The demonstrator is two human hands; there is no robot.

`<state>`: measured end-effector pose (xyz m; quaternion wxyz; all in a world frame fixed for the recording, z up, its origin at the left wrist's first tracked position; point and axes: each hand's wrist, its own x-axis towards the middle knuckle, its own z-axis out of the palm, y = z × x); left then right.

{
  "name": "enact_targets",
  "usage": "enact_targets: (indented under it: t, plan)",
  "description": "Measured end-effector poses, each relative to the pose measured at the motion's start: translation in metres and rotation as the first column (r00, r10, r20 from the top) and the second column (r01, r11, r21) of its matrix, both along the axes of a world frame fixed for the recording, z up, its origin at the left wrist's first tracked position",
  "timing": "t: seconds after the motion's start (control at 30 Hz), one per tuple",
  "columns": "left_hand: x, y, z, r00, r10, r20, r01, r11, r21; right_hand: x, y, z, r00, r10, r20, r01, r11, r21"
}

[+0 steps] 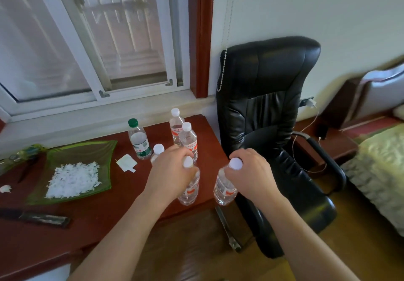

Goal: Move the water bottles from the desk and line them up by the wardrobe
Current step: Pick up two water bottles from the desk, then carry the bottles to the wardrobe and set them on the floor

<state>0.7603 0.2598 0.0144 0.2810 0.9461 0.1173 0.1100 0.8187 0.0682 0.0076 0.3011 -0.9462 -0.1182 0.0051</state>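
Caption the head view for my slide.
Clearing the desk: left hand grips the left bottle, right hand the right bottle; four bottles behind.

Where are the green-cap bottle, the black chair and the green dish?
Green-cap bottle (143,148), head view, its label.
Black chair (269,79), head view, its backrest.
Green dish (87,152), head view, bare far part.

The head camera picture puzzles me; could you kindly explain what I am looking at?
There is no machine: a person wears a camera on the head, looking down at their own bare hands. The left hand grips a white-capped water bottle by its neck over the red-brown desk; the right hand grips a second white-capped bottle at the desk's edge. Behind stand three more white-capped bottles and a green-capped bottle. A green glass dish holds white flakes; a black office chair stands beside.
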Motion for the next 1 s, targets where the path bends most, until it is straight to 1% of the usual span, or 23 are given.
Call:
enact_targets:
  t: [0.17, 0.3, 0.53, 0.8, 1.0]
  plan:
    - [-0.019, -0.005, 0.001, 0.986, -0.166, -0.004, 0.165, 0.986, -0.034, -0.047, -0.013, 0.003, 0.983, -0.182, 0.021, 0.182, 0.983, 0.006]
    - [-0.034, -0.016, 0.002, 0.957, -0.290, 0.033, 0.291, 0.956, -0.034, -0.089, -0.031, 0.004, 0.941, -0.338, 0.018, 0.338, 0.941, 0.014]
    - [-0.062, -0.062, 0.005, 0.870, -0.485, 0.092, 0.488, 0.873, -0.020, -0.162, -0.084, 0.008, 0.855, -0.518, 0.040, 0.516, 0.855, 0.053]
    - [-0.097, -0.159, -0.003, 0.749, -0.658, 0.076, 0.660, 0.751, -0.013, -0.247, -0.169, -0.003, 0.701, -0.712, 0.041, 0.707, 0.701, 0.091]
    - [-0.137, -0.258, -0.008, 0.672, -0.738, 0.060, 0.741, 0.668, -0.077, -0.315, -0.255, -0.001, 0.626, -0.778, 0.046, 0.773, 0.627, 0.096]
